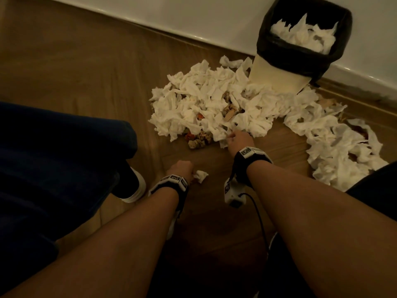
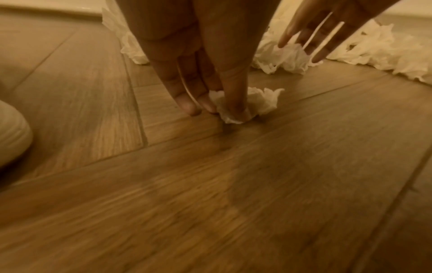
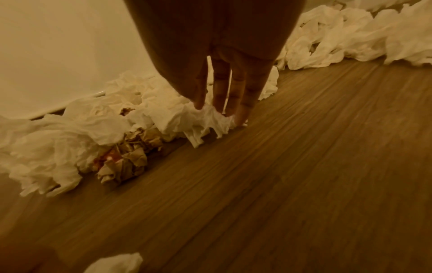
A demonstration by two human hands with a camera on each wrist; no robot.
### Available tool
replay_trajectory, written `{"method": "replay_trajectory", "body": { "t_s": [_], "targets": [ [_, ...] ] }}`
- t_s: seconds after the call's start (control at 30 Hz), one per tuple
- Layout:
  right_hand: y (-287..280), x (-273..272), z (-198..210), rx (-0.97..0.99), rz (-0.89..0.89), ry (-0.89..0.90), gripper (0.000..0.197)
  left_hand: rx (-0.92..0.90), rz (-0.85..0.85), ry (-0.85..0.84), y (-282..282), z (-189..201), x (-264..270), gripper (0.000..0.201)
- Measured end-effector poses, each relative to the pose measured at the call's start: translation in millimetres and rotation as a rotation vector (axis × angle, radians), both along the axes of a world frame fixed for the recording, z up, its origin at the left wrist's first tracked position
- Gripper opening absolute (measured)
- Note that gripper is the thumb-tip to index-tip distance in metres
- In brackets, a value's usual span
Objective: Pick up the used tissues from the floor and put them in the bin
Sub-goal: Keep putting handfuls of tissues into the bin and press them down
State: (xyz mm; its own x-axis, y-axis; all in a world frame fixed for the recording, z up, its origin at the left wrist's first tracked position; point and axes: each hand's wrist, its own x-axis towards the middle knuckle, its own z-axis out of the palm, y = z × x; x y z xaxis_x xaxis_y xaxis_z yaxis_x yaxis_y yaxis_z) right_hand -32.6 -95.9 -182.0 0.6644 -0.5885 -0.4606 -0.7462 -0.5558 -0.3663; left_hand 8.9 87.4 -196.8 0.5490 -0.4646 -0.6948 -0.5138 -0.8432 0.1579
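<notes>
tissues (image 1: 199, 97): white | bin (image 1: 279, 76): cream, black liner | floor (image 1: 86, 67): brown wood-grain | scraps (image 1: 196, 140): possibly orange-tan

No legible text, brand, number or sign was found in any view. The wrist bands (image 1: 174, 179) carried small black-and-white square marker patterns, also seen on the right wrist's band (image 1: 249, 152); these were coded blocks, not readable characters. The white unit (image 1: 233, 195) hanging under the right wrist bore a similar dark mark on its side, too small and blurred to read. The bin (image 1: 285, 67) was unlabelled on its visible face. Both wrist views were blurred and showed no lettering.
</notes>
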Motion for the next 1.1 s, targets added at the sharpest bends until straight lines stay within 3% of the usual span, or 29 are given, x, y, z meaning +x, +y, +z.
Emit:
{"method": "replay_trajectory", "body": {
  "t_s": [0.17,0.33,0.5,0.63,0.8,0.97,1.0,1.03,1.1],
  "targets": [
    [4,-4,-4,-0.109,0.118,0.053,0.04,-0.017,-0.044,0.019,0,0,4,0.029],
    [15,-7,-3,-0.097,0.305,0.248,0.039,-0.046,-0.009,0.019,4,-3,5,0.023],
    [8,-8,5,-0.056,0.099,0.108,0.028,-0.098,0.056,-0.01,7,-2,11,0.023],
    [-4,-14,6,0.092,-0.163,-0.034,0.023,-0.166,0.138,-0.048,9,3,21,0.023],
    [-9,-22,6,0.407,-0.421,-0.164,0.044,-0.293,0.28,-0.053,3,16,31,0.024],
    [-17,-19,12,0.476,-0.575,-0.199,0.032,-0.379,0.392,-0.04,-6,30,40,0.02],
    [-24,-28,29,0.581,-0.69,-0.316,0.033,-0.443,0.382,-0.042,-12,45,36,0.017],
    [-25,-29,34,0.671,-0.732,-0.343,0.033,-0.466,0.403,-0.03,-12,45,40,0.016],
    [-27,-29,40,0.928,-0.983,-0.421,0.03,-0.474,0.418,-0.034,-14,50,45,0.018]
  ]
}}
